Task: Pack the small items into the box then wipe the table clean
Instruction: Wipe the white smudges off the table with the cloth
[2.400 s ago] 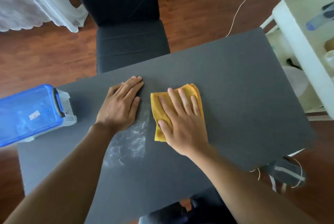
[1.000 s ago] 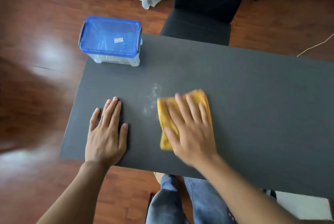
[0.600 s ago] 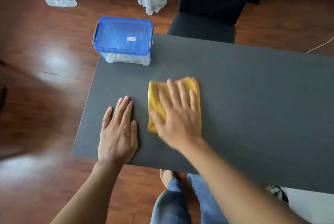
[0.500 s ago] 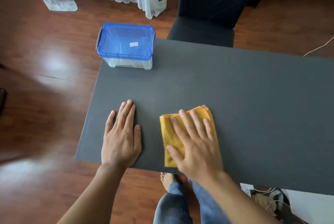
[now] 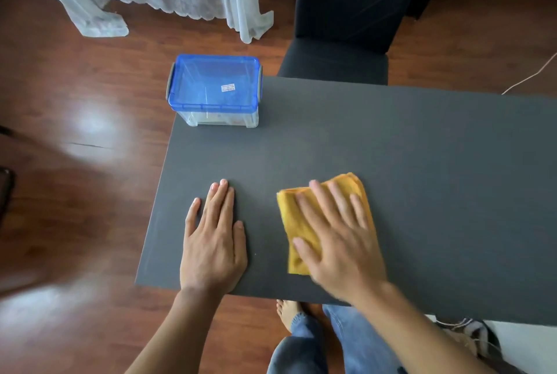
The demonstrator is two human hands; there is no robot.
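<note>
One box point(image 5: 214, 90) – lid on, one cloth point(image 5: 325, 217) under flat right-hand fingers point(image 5: 319, 204), left hand point(image 5: 212, 241) flat.

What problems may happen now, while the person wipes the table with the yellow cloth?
1. The blue-lidded box stands at the table's far left corner; a wide stroke might push it off.
2. The right hand presses the yellow cloth near the front edge, so wiped dirt may fall onto the floor or the jeans.
3. The left hand lies flat, covering a spot that could stay unwiped.
</note>
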